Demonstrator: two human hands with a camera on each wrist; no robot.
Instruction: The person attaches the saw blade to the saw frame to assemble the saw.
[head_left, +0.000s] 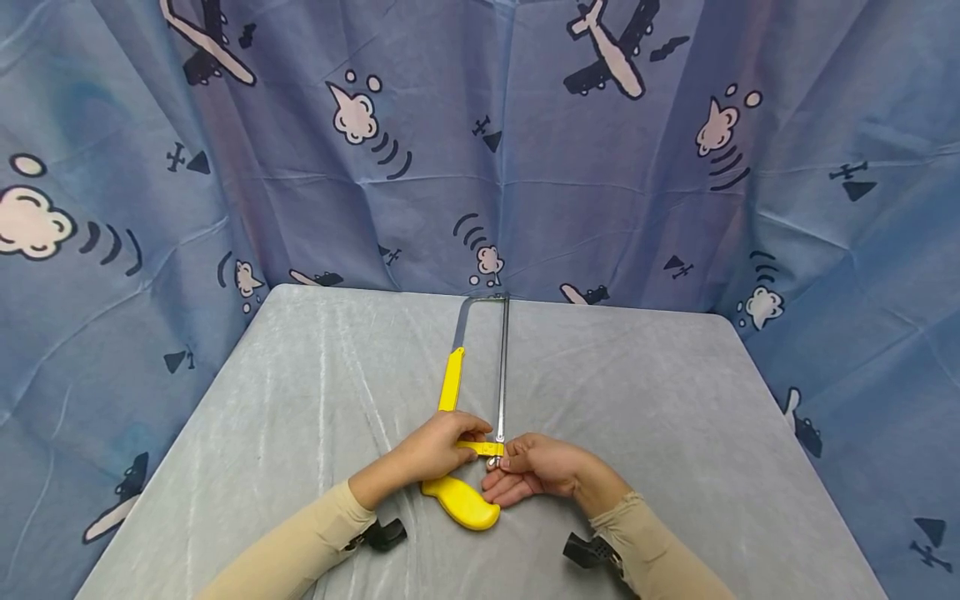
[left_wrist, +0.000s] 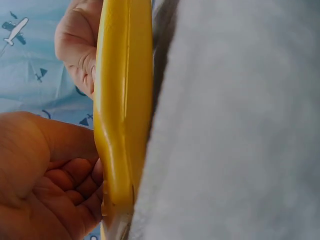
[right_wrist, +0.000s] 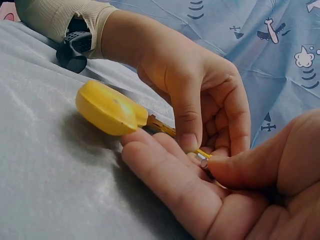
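Note:
A hacksaw lies on the table, its yellow handle toward me and its thin metal blade pointing away. My left hand grips the yellow frame's front arm between thumb and fingers. From the other side, my right hand pinches the small metal tightening nut at the blade's near end, thumb on top, the other fingers stretched out palm up beside the handle. In the left wrist view the yellow handle stands large in front of both hands and hides part of the fingers.
A pale grey cloth covers the table. Blue curtains printed with planes and clouds hang behind and at both sides. Each wrist carries a black camera below a beige sleeve.

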